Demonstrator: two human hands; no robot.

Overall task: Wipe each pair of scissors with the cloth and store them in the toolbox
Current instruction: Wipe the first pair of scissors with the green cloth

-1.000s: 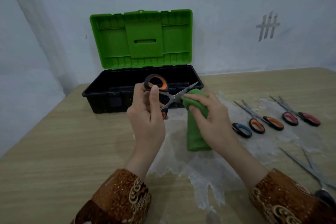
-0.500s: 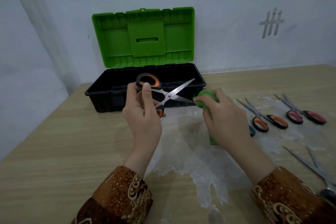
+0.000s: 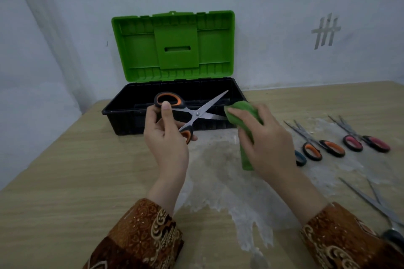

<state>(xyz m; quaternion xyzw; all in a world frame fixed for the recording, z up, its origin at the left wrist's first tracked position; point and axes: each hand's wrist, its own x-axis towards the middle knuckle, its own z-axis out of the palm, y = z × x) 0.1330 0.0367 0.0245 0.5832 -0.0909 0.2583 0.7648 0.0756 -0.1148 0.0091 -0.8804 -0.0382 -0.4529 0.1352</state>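
My left hand (image 3: 166, 144) holds orange-handled scissors (image 3: 197, 113) by their handles, blades spread wide and pointing right in front of the toolbox. My right hand (image 3: 266, 146) grips a green cloth (image 3: 242, 113), which is pressed around the tip of the lower blade. The black toolbox (image 3: 122, 113) stands behind with its green lid (image 3: 175, 48) upright and open. To the right on the table lie another orange-handled pair (image 3: 321, 146), a pink-handled pair (image 3: 363, 140) and a blue handle (image 3: 300, 158) partly hidden by my right hand.
A black-handled pair of scissors (image 3: 380, 207) lies at the right edge near my right sleeve. A whitish worn patch (image 3: 220, 170) covers the wooden table under my hands. The wall stands close behind the toolbox.
The scissor blades have spread from nearly shut to wide apart. The cloth moved from the blades' base out to the lower blade's tip.
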